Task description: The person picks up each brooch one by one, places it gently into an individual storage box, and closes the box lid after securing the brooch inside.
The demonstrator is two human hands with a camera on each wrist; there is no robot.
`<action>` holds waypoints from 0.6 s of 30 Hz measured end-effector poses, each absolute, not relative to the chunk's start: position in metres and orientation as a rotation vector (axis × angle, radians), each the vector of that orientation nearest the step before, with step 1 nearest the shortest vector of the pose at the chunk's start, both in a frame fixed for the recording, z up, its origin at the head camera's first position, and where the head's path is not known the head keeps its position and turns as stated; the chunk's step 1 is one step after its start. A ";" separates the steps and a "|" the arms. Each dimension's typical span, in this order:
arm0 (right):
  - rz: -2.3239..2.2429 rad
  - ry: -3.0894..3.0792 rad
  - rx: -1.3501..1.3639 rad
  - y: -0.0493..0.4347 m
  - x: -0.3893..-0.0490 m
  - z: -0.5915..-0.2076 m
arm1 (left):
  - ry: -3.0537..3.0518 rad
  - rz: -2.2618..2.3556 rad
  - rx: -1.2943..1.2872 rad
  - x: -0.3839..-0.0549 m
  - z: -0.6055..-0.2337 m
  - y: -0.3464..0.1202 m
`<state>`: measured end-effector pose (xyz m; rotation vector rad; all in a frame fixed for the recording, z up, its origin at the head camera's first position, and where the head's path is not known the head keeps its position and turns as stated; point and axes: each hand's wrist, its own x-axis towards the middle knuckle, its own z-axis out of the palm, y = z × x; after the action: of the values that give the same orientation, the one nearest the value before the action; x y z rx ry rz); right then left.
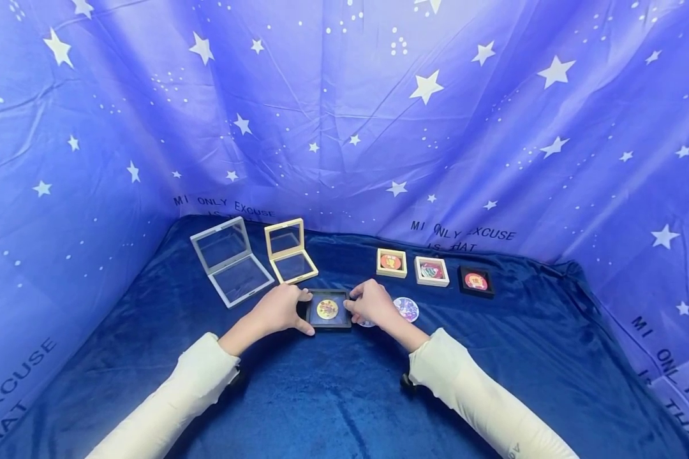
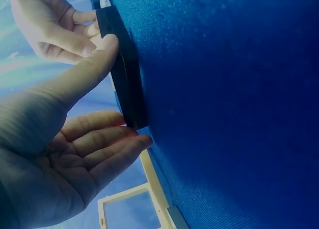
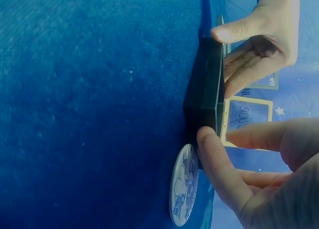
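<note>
A black display case [image 1: 330,328] with a clear window lies flat on the cloth. Behind its window shows a round yellow badge [image 1: 327,309]. My left hand [image 1: 275,309] holds the case's left end, thumb along the front side and fingers spread at the left and back. At the opposite end my right hand [image 1: 373,303] pinches the right edge, its thumb [image 3: 209,144] against the near corner. Next to the right hand lies a round purple-and-white badge [image 1: 406,310]. Part of another round badge [image 1: 365,324] peeks out under that hand.
Behind my left hand stand an opened grey case [image 1: 241,280] and a smaller opened cream-yellow case [image 1: 298,269]. Back right, a yellow case [image 1: 392,262], a cream case [image 1: 432,271] and a black case [image 1: 476,281] each hold a round badge. Blue velvet cloth [image 1: 321,395] covers the surface.
</note>
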<state>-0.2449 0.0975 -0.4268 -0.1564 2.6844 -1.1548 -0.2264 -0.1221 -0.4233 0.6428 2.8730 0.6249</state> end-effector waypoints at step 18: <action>-0.974 2.809 -0.088 0.089 -0.244 -0.427 | 2.832 0.733 0.728 -0.227 -0.424 -0.128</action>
<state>-0.2444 0.0886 -0.4272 -0.0878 2.8088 -0.9741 -0.2270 -0.1284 -0.4236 0.7281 2.8318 0.7327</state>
